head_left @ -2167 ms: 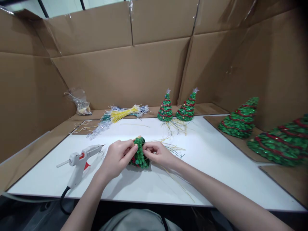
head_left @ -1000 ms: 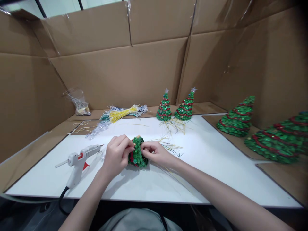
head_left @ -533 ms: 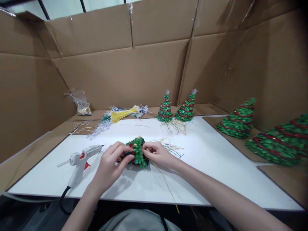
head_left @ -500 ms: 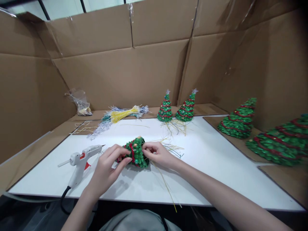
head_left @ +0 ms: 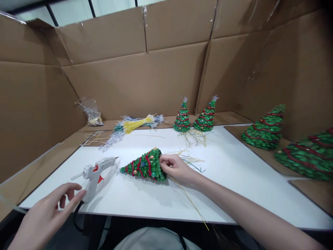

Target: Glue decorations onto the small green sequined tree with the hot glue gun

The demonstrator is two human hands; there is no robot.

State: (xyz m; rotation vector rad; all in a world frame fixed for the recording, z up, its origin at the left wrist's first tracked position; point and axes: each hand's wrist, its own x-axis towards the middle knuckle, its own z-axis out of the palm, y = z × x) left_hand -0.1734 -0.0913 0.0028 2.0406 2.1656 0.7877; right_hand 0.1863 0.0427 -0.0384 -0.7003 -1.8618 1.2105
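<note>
A small green Christmas tree point(head_left: 145, 165) with red garland and coloured beads lies on its side, tip pointing left. My right hand point(head_left: 173, 166) is closed at its base, thumb and fingers pinched at the rim; the fingertips are partly hidden. Thin yellow and green wires point(head_left: 189, 205) trail out from beneath that hand. To the left, a white hot glue gun point(head_left: 90, 182) rests on the table with its nozzle toward the tree. My left hand point(head_left: 58, 205) is beside the gun's handle, empty, fingers curved and thumb apart.
Two finished-looking trees with stars point(head_left: 182, 119) stand at the back, loose wires before them. Bigger trees point(head_left: 264, 128) sit at right on cardboard. A wire bundle point(head_left: 136, 123) and plastic bag point(head_left: 91, 113) lie at back left. Cardboard walls point(head_left: 130, 83) surround the white table point(head_left: 208, 194).
My left hand has let go of the tree and moved left and down to the glue gun's handle. The right hand stays at the tree's base. The view has shifted slightly.
</note>
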